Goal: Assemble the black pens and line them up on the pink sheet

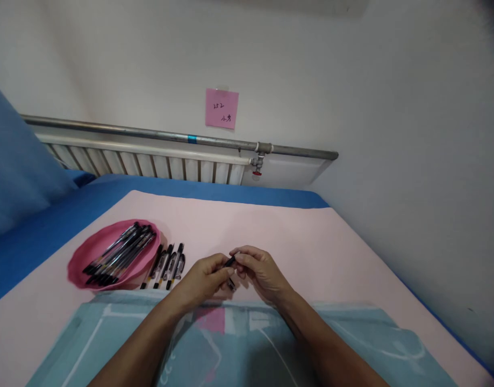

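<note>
Close together over the pink tabletop, my two hands meet on a dark pen part (229, 262). My left hand (206, 277) grips it between thumb and fingers. The fingertips of my right hand (265, 271) pinch its upper right end. Below my left thumb a small piece with a shiny clip (231, 285) sticks out, looking like a pen cap; whether it belongs to the same pen I cannot tell. To the left, several black-and-clear pens (174, 266) lie side by side. Beyond them a pink scalloped bowl (75, 263) holds a pile of similar pens.
A pink sheet (295, 236) covers the blue table surface (214, 191). Teal patterned cloth (351, 333) lies along the near edge under my forearms. Behind are a radiator (174, 166), a metal pipe (150, 130) with a valve (258, 161), and a pink note (221, 109) on the wall.
</note>
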Tool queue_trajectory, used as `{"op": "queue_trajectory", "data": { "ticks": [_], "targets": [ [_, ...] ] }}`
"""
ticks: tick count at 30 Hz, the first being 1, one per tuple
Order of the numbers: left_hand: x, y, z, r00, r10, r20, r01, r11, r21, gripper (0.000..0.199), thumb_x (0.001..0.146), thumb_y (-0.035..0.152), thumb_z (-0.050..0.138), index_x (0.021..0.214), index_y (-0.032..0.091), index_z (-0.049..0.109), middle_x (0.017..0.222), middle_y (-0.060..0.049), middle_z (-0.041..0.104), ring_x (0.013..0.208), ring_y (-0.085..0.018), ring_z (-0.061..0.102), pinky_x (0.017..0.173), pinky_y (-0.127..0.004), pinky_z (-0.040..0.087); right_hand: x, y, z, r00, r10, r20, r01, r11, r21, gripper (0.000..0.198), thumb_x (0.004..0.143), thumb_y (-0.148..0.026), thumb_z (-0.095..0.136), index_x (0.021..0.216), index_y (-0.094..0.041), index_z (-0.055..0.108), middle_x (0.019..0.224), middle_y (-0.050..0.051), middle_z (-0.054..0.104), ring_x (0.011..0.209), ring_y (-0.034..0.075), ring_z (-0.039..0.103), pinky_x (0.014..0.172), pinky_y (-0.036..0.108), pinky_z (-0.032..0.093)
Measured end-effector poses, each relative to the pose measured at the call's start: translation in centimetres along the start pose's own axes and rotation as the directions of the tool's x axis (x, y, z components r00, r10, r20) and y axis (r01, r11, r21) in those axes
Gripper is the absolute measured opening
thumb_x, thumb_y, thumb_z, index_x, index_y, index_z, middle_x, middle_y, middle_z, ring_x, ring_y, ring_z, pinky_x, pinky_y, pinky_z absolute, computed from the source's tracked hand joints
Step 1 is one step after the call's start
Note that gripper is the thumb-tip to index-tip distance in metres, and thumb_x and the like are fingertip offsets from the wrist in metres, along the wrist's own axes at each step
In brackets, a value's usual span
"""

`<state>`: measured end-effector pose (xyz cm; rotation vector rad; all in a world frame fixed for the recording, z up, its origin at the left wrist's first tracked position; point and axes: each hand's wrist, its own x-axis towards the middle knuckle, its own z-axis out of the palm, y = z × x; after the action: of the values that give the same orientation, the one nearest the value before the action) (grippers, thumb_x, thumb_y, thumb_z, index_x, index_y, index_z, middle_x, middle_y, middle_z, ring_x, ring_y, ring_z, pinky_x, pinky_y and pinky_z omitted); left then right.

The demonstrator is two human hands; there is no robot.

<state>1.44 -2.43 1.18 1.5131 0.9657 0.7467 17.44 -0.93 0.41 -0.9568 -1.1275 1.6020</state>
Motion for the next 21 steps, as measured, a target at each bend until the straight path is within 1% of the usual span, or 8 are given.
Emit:
{"op": "queue_trajectory", "data": {
  "ticks": [2,4,7,10,13,15,17,21],
  "targets": [
    [-0.1,0.1,-0.1,0.999,-0.032,0.035,0.034,0.999,-0.039,0.022,0.079,0.037,0.047,0.080,0.016,0.054,0.057,0.006,0.045,0.050,-0.007,0.040,0.049,-0.019,0.032,-0.1,-0.1,0.0,1.000,-0.019,0.003,0.019,1.000,-0.025,0.021,0.066,-0.032,0.067,0.078,-0.014,0.067,0.056,-0.001,0.056,0.050,0.009,0.046,0.048,0.021,0.035],
    [-0.1,0.2,0.0,1.000,0.007,0.009,-0.007,1.000,0.029,0.022,0.080,0.036,0.046,0.079,0.016,0.055,0.058,0.005,0.046,0.052,-0.008,0.041,0.051,-0.019,0.032,-0.1,-0.1,0.0,0.999,-0.039,-0.024,0.037,0.997,-0.073,0.020,0.066,-0.033,0.067,0.074,-0.014,0.066,0.054,-0.001,0.054,0.049,0.008,0.045,0.047,0.021,0.035],
    [-0.1,-0.1,0.1,0.990,0.117,-0.078,-0.090,0.955,0.281,0.021,0.082,0.031,0.042,0.083,0.018,0.058,0.061,0.003,0.051,0.057,-0.010,0.046,0.056,-0.021,0.034,0.0,0.1,0.3,0.995,-0.058,-0.082,0.048,0.992,-0.114,0.020,0.066,-0.035,0.066,0.069,-0.014,0.064,0.049,-0.003,0.050,0.046,0.008,0.042,0.044,0.021,0.032],
    [0.2,-0.5,0.2,0.975,0.185,-0.123,-0.102,0.864,0.494,0.022,0.083,0.027,0.038,0.092,0.020,0.057,0.069,0.000,0.057,0.061,-0.013,0.050,0.060,-0.023,0.034,0.3,0.5,0.5,0.993,-0.060,-0.104,0.047,0.992,-0.118,0.021,0.067,-0.036,0.064,0.068,-0.015,0.062,0.047,-0.004,0.047,0.043,0.008,0.041,0.041,0.021,0.031],
    [0.4,-0.8,-0.2,0.975,0.175,-0.138,-0.072,0.832,0.551,0.020,0.084,0.027,0.038,0.090,0.021,0.056,0.068,0.000,0.057,0.060,-0.014,0.051,0.059,-0.023,0.033,0.6,0.8,0.4,0.994,-0.040,-0.101,0.024,0.987,-0.157,0.024,0.071,-0.039,0.059,0.072,-0.015,0.061,0.052,-0.003,0.051,0.043,0.008,0.042,0.041,0.022,0.032],
    [0.4,-0.9,-0.7,0.974,0.138,-0.181,-0.019,0.843,0.537,0.019,0.084,0.030,0.039,0.087,0.021,0.055,0.062,0.001,0.054,0.057,-0.014,0.050,0.057,-0.022,0.032,0.5,0.9,0.3,0.993,-0.049,-0.107,0.018,0.962,-0.273,0.024,0.075,-0.040,0.054,0.075,-0.016,0.060,0.058,-0.001,0.054,0.045,0.009,0.043,0.043,0.023,0.033],
    [0.4,-0.8,-1.1,0.964,0.106,-0.246,0.033,0.864,0.503,0.021,0.083,0.034,0.039,0.086,0.021,0.055,0.059,0.002,0.052,0.055,-0.014,0.048,0.056,-0.022,0.031,0.1,1.2,0.3,0.990,-0.110,-0.091,0.051,0.866,-0.498,0.018,0.074,-0.035,0.054,0.075,-0.018,0.060,0.062,-0.001,0.056,0.051,0.010,0.046,0.048,0.023,0.034],
    [0.2,-0.4,-1.3,0.963,0.069,-0.260,0.047,0.909,0.415,0.028,0.085,0.040,0.034,0.085,0.021,0.054,0.054,0.004,0.047,0.054,-0.013,0.047,0.055,-0.022,0.031,-1.0,1.7,0.9,0.977,-0.174,0.126,0.190,0.424,-0.886,0.006,0.071,-0.022,0.056,0.075,-0.019,0.059,0.072,0.001,0.058,0.066,0.013,0.051,0.058,0.024,0.034]
  ]
}}
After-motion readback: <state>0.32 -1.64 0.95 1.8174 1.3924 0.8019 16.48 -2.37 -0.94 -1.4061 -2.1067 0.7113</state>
